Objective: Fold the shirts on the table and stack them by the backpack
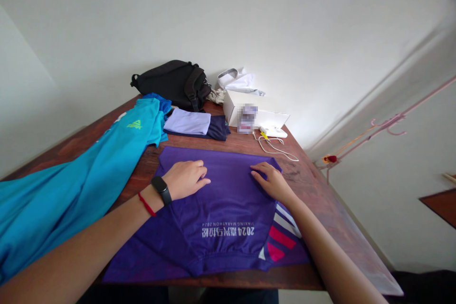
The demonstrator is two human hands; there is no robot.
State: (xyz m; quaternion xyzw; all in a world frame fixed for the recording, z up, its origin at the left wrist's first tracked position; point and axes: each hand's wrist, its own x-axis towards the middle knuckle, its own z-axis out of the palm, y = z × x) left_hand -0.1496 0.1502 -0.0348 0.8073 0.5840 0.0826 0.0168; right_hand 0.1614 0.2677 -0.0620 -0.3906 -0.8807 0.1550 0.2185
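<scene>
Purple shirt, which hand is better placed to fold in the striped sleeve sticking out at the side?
Probably the right hand: it rests on the purple shirt at the edge where the striped sleeve sticks out, beside its forearm. The left hand lies flat on the opposite half, farther away.

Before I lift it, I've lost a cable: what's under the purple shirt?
Wooden table shows around the purple shirt; left hand and right hand rest on top. Anything beneath the fabric is covered.

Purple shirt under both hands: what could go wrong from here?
The purple shirt reaches the near edge of the table, so it might slide off. The teal shirt lies right beside it by the left hand and could get dragged along. The fold under the right hand may spring open.
</scene>
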